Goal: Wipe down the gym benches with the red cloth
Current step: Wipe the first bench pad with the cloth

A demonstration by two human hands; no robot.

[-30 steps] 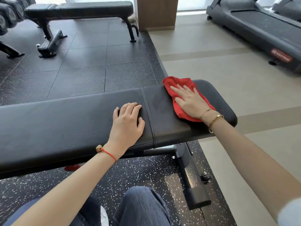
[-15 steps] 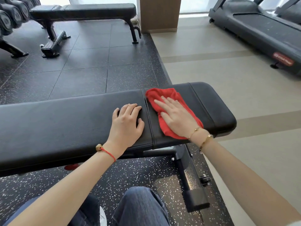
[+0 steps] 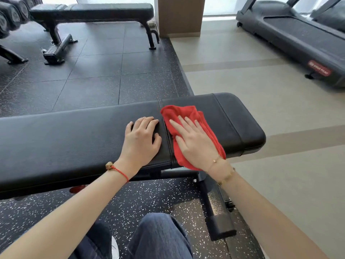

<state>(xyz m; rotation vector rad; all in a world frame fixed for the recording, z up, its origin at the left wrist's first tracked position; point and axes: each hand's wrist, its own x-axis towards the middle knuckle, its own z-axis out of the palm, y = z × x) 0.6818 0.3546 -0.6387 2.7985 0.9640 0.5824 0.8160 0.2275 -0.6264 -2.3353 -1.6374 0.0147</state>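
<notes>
A second bench (image 3: 93, 11) is seen at upper left on the dark rubber floor. On the near gym bench (image 3: 65, 139), the left hand (image 3: 141, 139) is laid flat with fingers spread, nothing held. Just beside it, across the pad's seam, the red cloth (image 3: 188, 116) is pressed onto the padding beneath the open right hand (image 3: 196, 143). A treadmill (image 3: 298, 38) is parked at far right.

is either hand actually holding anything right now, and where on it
Nothing is gripped. The right hand presses flat on the middle of the red cloth; the left hand rests bare on the bench.
</notes>
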